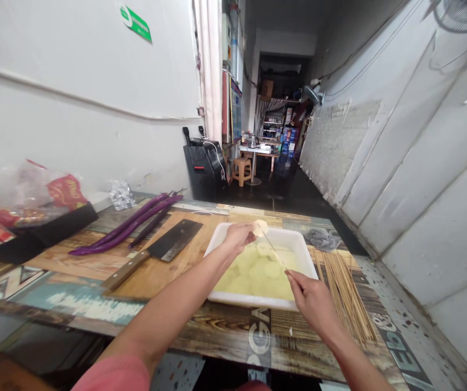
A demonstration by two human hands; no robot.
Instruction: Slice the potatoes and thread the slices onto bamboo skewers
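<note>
Above the far rim of a white plastic tub (pixel 305 255), my left hand (pixel 239 234) is closed on a pale potato slice (pixel 260 227). My right hand (pixel 309 293) pinches a thin bamboo skewer (pixel 273 248) near its lower end, by the tub's right side. The skewer slants up to the left, and its far end meets the slice; whether the tip has gone through cannot be made out. More potato slices (pixel 253 271) lie under yellowish water in the tub. To the right, a loose bundle of bamboo skewers (pixel 345 293) rests on the table.
Left of the tub, a cleaver (pixel 176 240) lies on a wooden cutting board (pixel 172 277). Long purple eggplants (pixel 136 222) stretch beyond it. A black box (pixel 54 228) with packets stands at far left. A crumpled grey plastic bag (pixel 322 239) sits at the table's back right.
</note>
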